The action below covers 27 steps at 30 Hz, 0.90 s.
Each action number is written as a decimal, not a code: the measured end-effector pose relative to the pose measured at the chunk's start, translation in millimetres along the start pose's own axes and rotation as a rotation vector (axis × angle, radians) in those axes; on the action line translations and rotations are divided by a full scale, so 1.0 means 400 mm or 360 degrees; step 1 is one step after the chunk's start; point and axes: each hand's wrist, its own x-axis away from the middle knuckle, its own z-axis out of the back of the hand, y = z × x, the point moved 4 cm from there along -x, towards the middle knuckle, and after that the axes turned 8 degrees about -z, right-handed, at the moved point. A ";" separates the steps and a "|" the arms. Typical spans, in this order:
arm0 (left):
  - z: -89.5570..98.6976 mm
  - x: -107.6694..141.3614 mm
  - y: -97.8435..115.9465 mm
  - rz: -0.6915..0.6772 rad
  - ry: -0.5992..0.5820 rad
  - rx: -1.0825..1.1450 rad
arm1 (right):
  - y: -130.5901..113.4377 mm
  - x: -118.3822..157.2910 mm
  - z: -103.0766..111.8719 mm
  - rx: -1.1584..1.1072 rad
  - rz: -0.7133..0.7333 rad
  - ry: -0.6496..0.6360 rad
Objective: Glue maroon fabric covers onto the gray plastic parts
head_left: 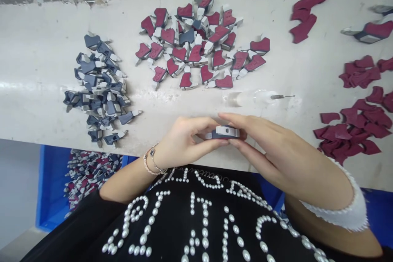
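Between my two hands, close to the table's near edge, is a small grey-and-white plastic part (227,132) with a dark hole in its pale side. My left hand (190,137) pinches its left end between thumb and fingers. From the right, the fingers and thumb of my right hand (260,143) close on its other end. My fingers hide both ends and the faces of the part. Just beyond my right hand lies a clear-white bottle with a thin metal needle tip (256,98), on its side.
Several grey-and-white parts (98,90) lie heaped at left. Red-faced ones (196,53) spread across the far middle. Loose dark-red pieces (353,125) lie in piles at right, near a larger part (371,30). Below the table's left edge stands a blue bin (50,188) full of parts.
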 end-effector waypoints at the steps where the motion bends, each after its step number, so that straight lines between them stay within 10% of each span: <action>1: -0.001 0.000 0.000 0.0002 -0.0008 0.0030 | -0.002 0.001 0.000 -0.0034 -0.0022 -0.0016; 14: -0.020 -0.002 0.005 -0.0164 0.0150 -0.0047 | -0.012 0.001 0.000 -0.0010 0.0000 0.0038; 20: -0.033 0.021 -0.018 0.0160 -0.0003 0.0481 | -0.008 -0.006 -0.001 -0.0136 -0.0097 -0.0103; 27: 0.119 -0.063 -0.027 0.0485 0.0456 0.0184 | 0.066 0.079 0.090 -0.0226 -0.0505 -0.0038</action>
